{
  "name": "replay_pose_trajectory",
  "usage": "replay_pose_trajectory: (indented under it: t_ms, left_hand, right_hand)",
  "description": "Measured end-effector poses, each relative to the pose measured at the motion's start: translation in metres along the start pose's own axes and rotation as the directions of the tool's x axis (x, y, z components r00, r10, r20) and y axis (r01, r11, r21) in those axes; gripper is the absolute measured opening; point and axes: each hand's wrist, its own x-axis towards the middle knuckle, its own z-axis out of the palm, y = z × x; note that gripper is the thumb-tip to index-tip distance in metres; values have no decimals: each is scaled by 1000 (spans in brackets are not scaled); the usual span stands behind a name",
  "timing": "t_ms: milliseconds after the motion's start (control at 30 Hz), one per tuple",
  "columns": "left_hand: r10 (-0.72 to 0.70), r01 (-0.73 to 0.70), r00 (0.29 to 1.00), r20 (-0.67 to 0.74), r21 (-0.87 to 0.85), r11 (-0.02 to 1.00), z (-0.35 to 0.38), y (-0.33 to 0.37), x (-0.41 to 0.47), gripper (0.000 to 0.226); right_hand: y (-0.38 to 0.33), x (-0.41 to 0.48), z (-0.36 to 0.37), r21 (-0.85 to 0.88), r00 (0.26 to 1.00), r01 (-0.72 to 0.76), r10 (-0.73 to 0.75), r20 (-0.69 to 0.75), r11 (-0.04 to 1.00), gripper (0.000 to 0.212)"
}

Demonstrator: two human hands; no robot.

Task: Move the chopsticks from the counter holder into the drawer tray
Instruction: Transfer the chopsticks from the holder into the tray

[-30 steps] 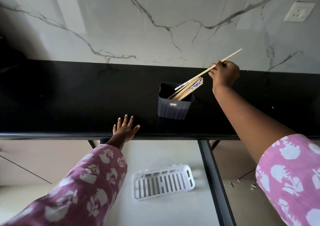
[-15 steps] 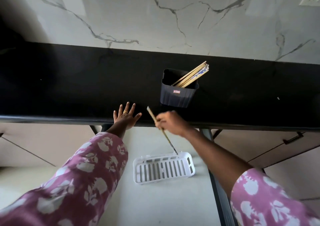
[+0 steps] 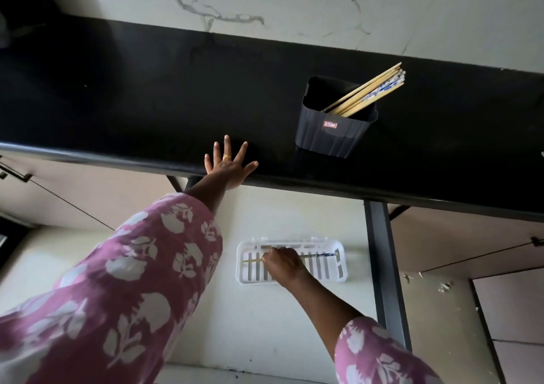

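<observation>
Right hand (image 3: pixel 283 266) holding chopstick (image 3: pixel 321 255), across tray (image 3: pixel 343 276)

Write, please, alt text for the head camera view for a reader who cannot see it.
The person's right hand holds one chopstick lengthwise in the white slotted tray below the black counter. The left hand rests flat on the counter edge, near a dark holder with more chopsticks leaning in it.

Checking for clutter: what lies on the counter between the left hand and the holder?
Nothing; head view shows bare counter between left hand and holder.
</observation>
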Motion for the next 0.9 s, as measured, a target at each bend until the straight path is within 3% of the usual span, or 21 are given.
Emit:
replay_pose_trajectory:
  t_ms: [167,500,733,833,900]
  left_hand:
    - [-28,28,1000,7,4,1000,4,1,2,68]
    - [-11,11,1000,25,18,1000,10,-5,5,73]
    - [-21,21,999,33,26,999,9,-10,7,73]
    - [-35,35,999,21,20,999,6,-9,9,73]
    - [-35,35,999,13,17,999,4,-6,9,73]
  right_hand:
    - [-3,21,23,18,995,-91,91,-27,996,29]
    - [-3,36,38,-23,998,-21,19,-68,1000,26]
    - [-1,34,35,-71,996,-48,42,-79,996,30]
    - [-2,22,22,-105,984,-126,111,-142,986,11]
    - [0,14,26,-98,958,-179,151,-242,979,26]
